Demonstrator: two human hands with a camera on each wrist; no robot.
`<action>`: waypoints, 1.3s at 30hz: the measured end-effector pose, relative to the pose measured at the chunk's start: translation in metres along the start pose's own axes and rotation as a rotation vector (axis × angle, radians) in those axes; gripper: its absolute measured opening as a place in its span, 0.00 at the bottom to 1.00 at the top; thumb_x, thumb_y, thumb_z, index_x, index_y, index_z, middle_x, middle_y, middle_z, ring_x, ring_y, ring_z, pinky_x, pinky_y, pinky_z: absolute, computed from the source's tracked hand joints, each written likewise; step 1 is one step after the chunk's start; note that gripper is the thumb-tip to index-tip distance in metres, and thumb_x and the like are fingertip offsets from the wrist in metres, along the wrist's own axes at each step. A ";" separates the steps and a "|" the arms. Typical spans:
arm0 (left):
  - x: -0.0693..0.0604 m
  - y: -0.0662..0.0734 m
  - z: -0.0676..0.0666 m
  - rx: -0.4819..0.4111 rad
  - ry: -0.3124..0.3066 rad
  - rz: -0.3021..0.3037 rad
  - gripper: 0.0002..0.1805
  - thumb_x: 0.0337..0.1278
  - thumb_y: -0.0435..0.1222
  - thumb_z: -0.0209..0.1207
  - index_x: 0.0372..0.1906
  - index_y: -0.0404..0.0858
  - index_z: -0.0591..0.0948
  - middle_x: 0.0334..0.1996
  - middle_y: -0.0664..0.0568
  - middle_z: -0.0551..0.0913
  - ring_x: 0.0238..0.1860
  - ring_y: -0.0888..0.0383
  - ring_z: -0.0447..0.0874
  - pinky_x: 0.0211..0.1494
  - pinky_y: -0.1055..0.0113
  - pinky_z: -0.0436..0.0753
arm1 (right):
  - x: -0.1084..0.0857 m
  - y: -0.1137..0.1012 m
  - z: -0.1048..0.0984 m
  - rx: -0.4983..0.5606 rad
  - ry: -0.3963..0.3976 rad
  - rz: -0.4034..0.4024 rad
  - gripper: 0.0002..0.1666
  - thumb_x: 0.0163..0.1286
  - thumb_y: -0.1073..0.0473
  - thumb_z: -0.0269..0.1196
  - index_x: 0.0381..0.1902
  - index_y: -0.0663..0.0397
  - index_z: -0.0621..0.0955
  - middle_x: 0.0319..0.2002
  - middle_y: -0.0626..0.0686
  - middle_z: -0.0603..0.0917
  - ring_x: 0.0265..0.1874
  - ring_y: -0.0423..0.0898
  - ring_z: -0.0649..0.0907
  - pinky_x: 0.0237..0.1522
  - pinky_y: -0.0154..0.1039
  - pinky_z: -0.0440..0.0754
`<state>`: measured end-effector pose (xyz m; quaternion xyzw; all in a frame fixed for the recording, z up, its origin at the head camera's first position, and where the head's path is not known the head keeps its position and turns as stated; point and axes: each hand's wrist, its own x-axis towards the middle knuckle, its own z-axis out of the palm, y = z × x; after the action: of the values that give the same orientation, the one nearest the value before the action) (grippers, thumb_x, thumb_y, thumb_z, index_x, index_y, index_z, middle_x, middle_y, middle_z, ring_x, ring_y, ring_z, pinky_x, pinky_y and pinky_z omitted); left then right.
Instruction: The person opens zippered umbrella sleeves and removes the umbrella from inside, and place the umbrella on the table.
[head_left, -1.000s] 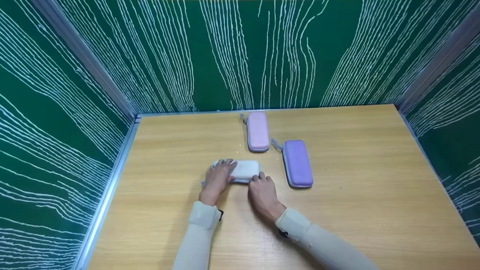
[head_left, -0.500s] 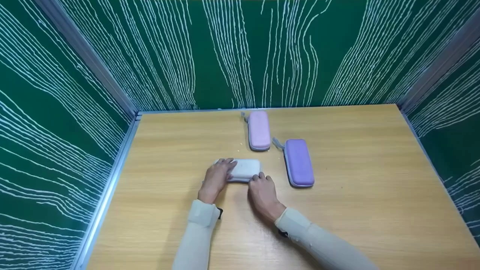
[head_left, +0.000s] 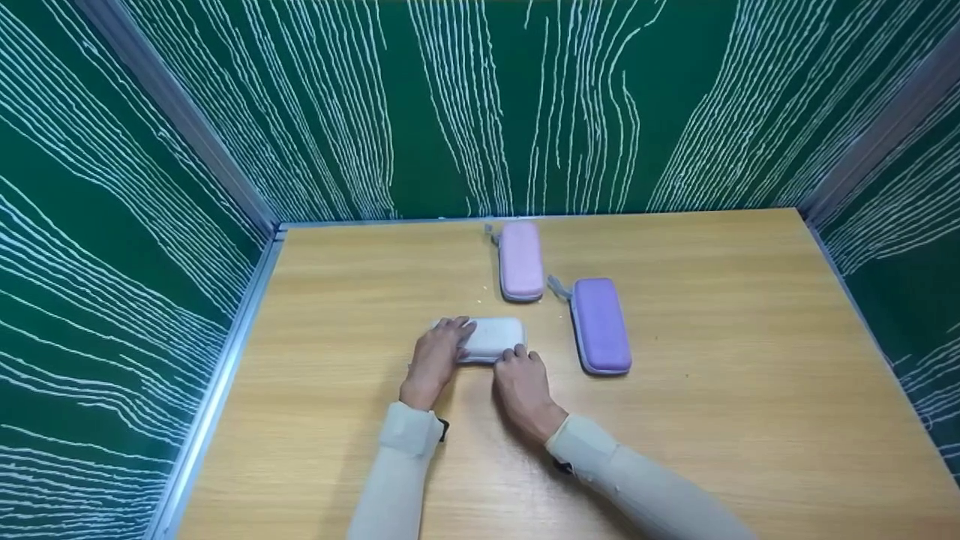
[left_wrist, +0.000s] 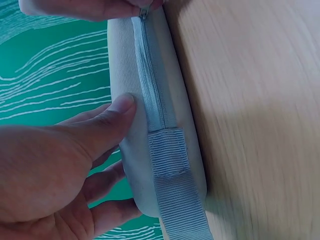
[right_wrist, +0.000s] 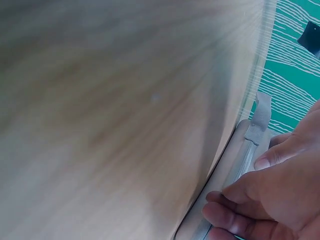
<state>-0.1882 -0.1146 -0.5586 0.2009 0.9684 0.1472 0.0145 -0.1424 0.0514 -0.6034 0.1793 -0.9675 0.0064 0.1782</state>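
White, rounded-edged fabric case (head_left: 493, 337) lies flat on wood-grain table (head_left: 712, 435). Left hand (head_left: 433, 356) grasps one end; right hand (head_left: 523, 379) pinches small metal zipper pull (left_wrist: 144, 13). Best, I'd judge: brace firmly, draw level along grey zipper (left_wrist: 151, 75).

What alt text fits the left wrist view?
The left hand holds a pale zip case on a wooden table while the right hand pinches the zipper pull. A grey ribbed strap meets the lower end of the zipper.

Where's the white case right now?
In the head view, the white case is on the table, left of the purple case, held by the left hand.
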 end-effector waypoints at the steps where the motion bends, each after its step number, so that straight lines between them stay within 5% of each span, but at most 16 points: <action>1: 0.000 0.000 0.000 0.015 0.004 0.003 0.26 0.64 0.32 0.67 0.68 0.39 0.82 0.68 0.45 0.82 0.66 0.44 0.81 0.68 0.52 0.80 | 0.000 0.000 0.000 -0.004 -0.005 0.001 0.04 0.62 0.67 0.67 0.27 0.59 0.88 0.26 0.54 0.82 0.32 0.52 0.80 0.32 0.44 0.80; 5: -0.002 0.000 0.002 0.043 0.032 0.017 0.26 0.64 0.32 0.67 0.67 0.39 0.83 0.66 0.44 0.82 0.65 0.44 0.81 0.67 0.52 0.82 | 0.002 -0.002 0.000 -0.016 -0.008 0.001 0.04 0.61 0.66 0.68 0.27 0.59 0.88 0.26 0.54 0.82 0.32 0.51 0.80 0.32 0.43 0.80; 14: -0.001 -0.004 0.001 -0.078 0.038 -0.024 0.25 0.61 0.30 0.70 0.64 0.34 0.84 0.66 0.41 0.83 0.67 0.43 0.81 0.70 0.51 0.79 | 0.003 -0.006 0.004 -0.040 0.079 -0.008 0.06 0.58 0.65 0.67 0.23 0.55 0.87 0.24 0.53 0.81 0.30 0.50 0.80 0.29 0.41 0.78; 23: -0.002 -0.007 -0.003 -0.092 0.038 0.059 0.23 0.63 0.23 0.65 0.64 0.30 0.83 0.65 0.37 0.82 0.66 0.39 0.80 0.69 0.48 0.79 | 0.006 -0.011 0.003 -0.036 0.010 -0.008 0.06 0.62 0.64 0.67 0.26 0.55 0.89 0.25 0.53 0.84 0.31 0.51 0.82 0.31 0.42 0.80; 39: -0.005 -0.007 0.001 -0.102 0.103 0.056 0.22 0.61 0.25 0.67 0.61 0.30 0.85 0.62 0.37 0.84 0.64 0.40 0.82 0.68 0.50 0.80 | 0.009 -0.019 0.006 -0.057 0.011 -0.030 0.07 0.62 0.63 0.67 0.26 0.53 0.90 0.26 0.52 0.83 0.32 0.50 0.82 0.33 0.43 0.80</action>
<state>-0.1867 -0.1224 -0.5620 0.2190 0.9531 0.2069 -0.0291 -0.1455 0.0301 -0.6065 0.1887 -0.9635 -0.0228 0.1887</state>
